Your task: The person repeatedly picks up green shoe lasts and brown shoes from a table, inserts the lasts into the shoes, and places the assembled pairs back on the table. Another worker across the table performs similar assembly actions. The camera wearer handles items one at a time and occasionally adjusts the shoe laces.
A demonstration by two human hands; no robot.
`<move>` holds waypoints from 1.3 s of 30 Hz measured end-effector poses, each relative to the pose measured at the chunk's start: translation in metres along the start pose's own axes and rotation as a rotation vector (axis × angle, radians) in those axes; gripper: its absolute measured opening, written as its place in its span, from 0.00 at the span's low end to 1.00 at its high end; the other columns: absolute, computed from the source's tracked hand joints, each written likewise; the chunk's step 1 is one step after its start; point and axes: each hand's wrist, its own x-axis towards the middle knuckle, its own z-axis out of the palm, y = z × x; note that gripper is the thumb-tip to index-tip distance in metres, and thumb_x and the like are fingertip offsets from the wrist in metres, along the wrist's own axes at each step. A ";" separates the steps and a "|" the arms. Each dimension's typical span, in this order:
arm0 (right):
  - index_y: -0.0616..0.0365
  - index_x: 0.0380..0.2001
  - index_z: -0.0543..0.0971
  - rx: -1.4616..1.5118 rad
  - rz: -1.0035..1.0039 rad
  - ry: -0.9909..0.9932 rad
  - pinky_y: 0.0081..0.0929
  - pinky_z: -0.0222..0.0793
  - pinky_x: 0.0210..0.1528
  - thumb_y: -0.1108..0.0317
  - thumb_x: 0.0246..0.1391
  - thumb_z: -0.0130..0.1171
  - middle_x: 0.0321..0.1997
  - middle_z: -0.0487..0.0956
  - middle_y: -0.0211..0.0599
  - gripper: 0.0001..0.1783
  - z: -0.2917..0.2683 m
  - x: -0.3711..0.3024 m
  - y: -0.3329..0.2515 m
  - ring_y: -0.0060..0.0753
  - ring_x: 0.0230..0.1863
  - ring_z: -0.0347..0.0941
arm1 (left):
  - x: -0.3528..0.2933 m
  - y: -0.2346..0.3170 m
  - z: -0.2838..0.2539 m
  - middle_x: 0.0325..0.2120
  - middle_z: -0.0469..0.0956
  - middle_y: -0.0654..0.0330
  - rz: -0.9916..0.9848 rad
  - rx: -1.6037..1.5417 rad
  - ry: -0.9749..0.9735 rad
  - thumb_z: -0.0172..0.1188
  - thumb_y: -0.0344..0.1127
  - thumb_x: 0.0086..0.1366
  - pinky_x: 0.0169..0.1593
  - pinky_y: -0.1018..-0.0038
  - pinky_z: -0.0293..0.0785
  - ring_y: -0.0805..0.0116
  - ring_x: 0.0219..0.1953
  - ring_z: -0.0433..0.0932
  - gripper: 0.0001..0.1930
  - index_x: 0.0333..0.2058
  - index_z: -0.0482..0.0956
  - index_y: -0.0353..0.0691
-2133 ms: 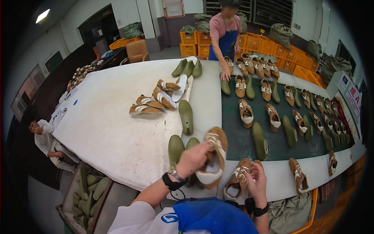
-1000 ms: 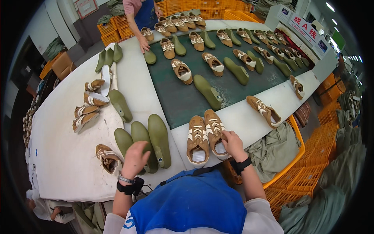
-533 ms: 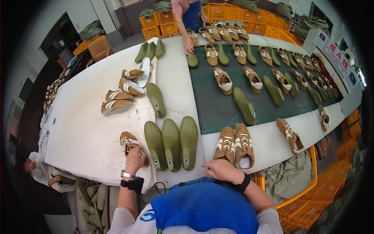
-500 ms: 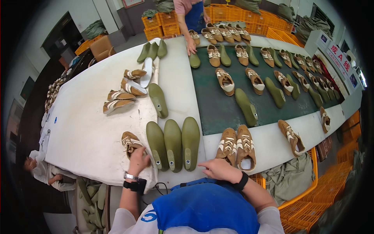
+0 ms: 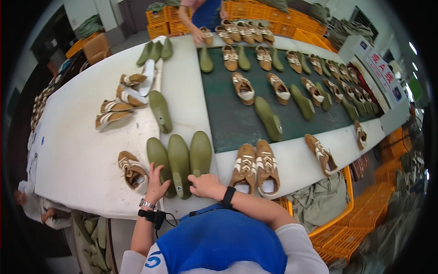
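Three olive-green shoe lasts stand side by side before me: a left one (image 5: 157, 155), a middle one (image 5: 178, 157) and a right one (image 5: 200, 148). My left hand (image 5: 156, 186) is open, its fingers spread against the heel end of the left last. At the right last's heel end, my right hand (image 5: 206, 185) has its fingers curled onto it, hiding that end. Left of the lasts rests a brown sneaker (image 5: 132, 170) with white stripes, touched by neither hand. A pair of laced brown sneakers (image 5: 255, 166) sits to the right of my right hand.
A dark green belt (image 5: 228, 130) carries rows of sneakers and lasts. Further left lie several sneakers (image 5: 114, 113) and a single last (image 5: 160, 112). Across the table a co-worker's hand (image 5: 198, 36) is by a sneaker. An orange crate (image 5: 349, 192) stands below the right edge.
My left hand has let go of the brown sneaker and moved right to the left last. My right hand has moved left onto the right last. The whole view has shifted.
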 end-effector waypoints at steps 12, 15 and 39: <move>0.50 0.50 0.71 0.062 0.125 -0.093 0.47 0.72 0.32 0.58 0.54 0.56 0.28 0.80 0.48 0.20 -0.016 -0.032 0.023 0.52 0.32 0.78 | -0.014 0.030 0.020 0.67 0.38 0.37 0.038 -0.152 -0.201 0.62 0.26 0.50 0.68 0.60 0.49 0.41 0.70 0.43 0.29 0.52 0.63 0.42; 0.47 0.62 0.62 0.172 0.100 -0.023 0.48 0.72 0.36 0.55 0.55 0.58 0.31 0.80 0.50 0.33 -0.033 -0.053 0.038 0.55 0.35 0.78 | -0.016 0.027 0.022 0.68 0.41 0.43 0.016 -0.280 -0.232 0.63 0.27 0.54 0.67 0.62 0.51 0.48 0.71 0.45 0.35 0.60 0.58 0.41; 0.60 0.33 0.84 0.250 0.790 -0.070 0.37 0.75 0.36 0.57 0.48 0.62 0.28 0.82 0.49 0.17 -0.100 -0.215 0.223 0.46 0.30 0.80 | -0.029 0.021 -0.056 0.34 0.82 0.48 -0.323 -0.165 0.148 0.67 0.38 0.56 0.42 0.70 0.75 0.60 0.38 0.81 0.19 0.44 0.80 0.32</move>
